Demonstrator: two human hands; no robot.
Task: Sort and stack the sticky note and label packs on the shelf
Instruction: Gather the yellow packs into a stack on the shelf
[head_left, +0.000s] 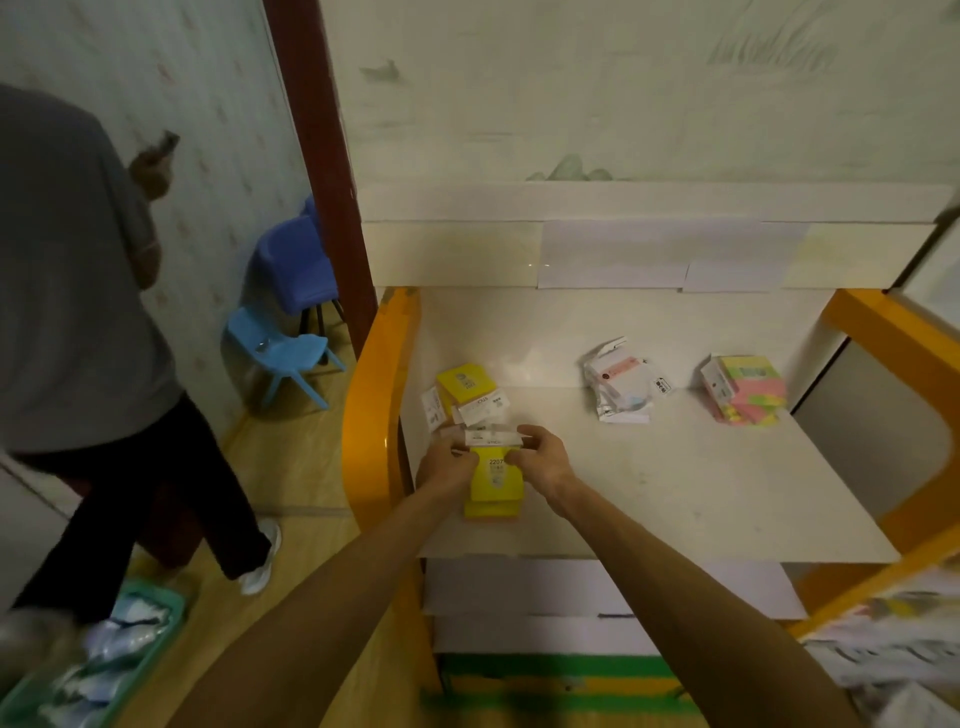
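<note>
Yellow sticky note pack (493, 480) near shelf (675, 467) front-left edge, atop yellow stack. Left hand (447, 465) and right hand (543, 460) pinch pack's top corners. Loose yellow packs (465, 395) just behind; white label packs (621, 387) mid-shelf; pink-green pads (745, 389) toward right edge.

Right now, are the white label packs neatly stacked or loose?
Loose: the white label packs lie in a crooked heap on the shelf, corners sticking out.

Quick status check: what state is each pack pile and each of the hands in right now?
Yellow pack: gripped by both hands, atop yellow stack.
Left hand: grips pack.
Right hand: grips pack.
Yellow pile: loose, unstacked.
White packs: jumbled heap.
Pink-green packs: stacked, slightly uneven.
</note>
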